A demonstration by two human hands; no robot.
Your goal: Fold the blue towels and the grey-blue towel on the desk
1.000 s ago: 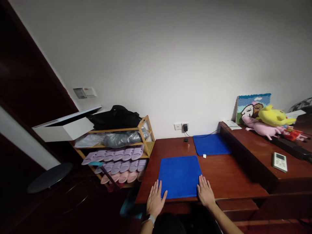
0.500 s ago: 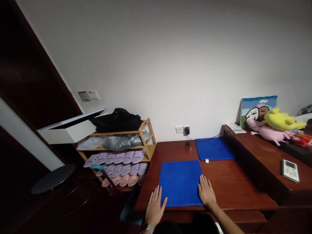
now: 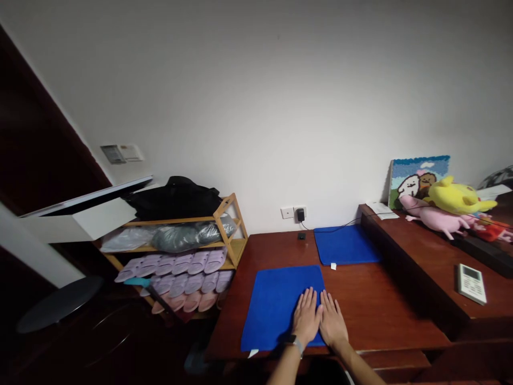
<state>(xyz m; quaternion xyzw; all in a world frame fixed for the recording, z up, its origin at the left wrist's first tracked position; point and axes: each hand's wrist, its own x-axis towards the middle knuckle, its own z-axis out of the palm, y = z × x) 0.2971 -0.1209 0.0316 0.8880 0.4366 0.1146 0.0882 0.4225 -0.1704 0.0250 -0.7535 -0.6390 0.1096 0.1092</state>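
Note:
A blue cloth [image 3: 272, 305] lies spread on the brown wooden table [image 3: 380, 305], a small white tag at its near left corner. My left hand [image 3: 308, 318] rests flat on the cloth's right part, fingers stretched forward. Beside it, my right hand [image 3: 333, 321] lies flat over the cloth's right edge, and the two thumbs meet or nearly meet. Neither hand holds anything. Farther back, against the wall, a second blue cloth [image 3: 347, 245] lies flat with a white tag at its front edge.
Left of the table stands a wooden shoe rack [image 3: 230, 251] with purple slippers [image 3: 198, 262] and a black bag [image 3: 176, 198] on top. A black charger [image 3: 300, 215] is plugged into the wall. The raised right surface bears plush toys [image 3: 452, 198] and a white calculator-like device [image 3: 472, 283].
My left hand has moved from the cloth's left edge across to its right side, next to my right hand. The right hand stays at the right edge. The view has shifted slightly.

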